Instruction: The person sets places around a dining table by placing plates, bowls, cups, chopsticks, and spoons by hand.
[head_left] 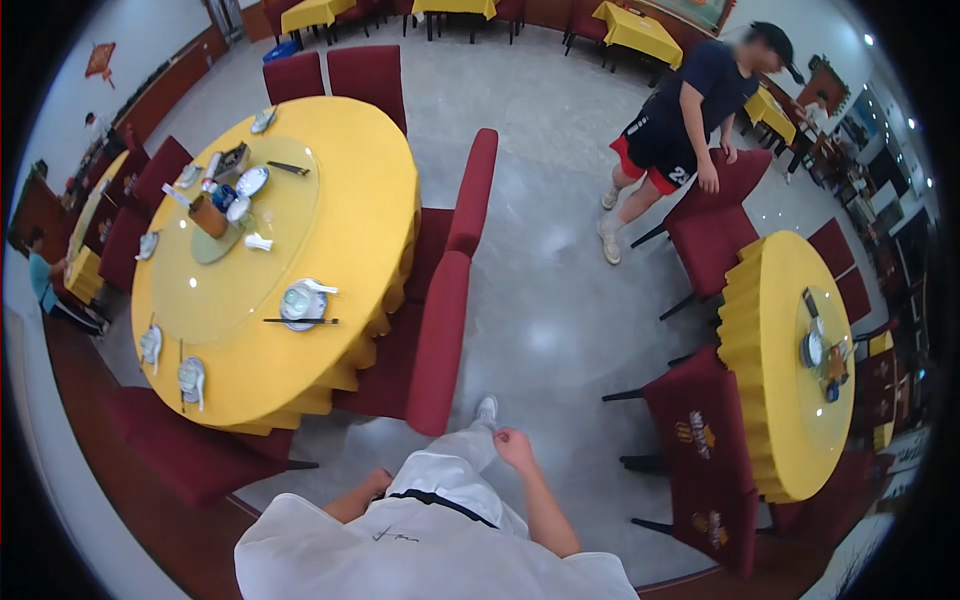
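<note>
My left hand (378, 482) hangs low beside my waist, its fingers curled in and only partly showing; nothing is seen in it. Nearest to it is a dark red chair (437, 345) pushed against the large round table (365, 190) with a yellow cloth. In front of my hip, over the grey floor, my right hand (513, 447) is loosely closed with nothing visible in it. Neither hand touches the furniture. On the table's near side lie a plate setting (303, 302) and dark chopsticks (285, 320).
A glass turntable (290, 225) holds a brown box (208, 216) and dishes. To the right stand another yellow table (765, 400) and red chairs (690, 430). A person in dark clothes (700, 95) stands beside a chair ahead. More people are at the far left and far right.
</note>
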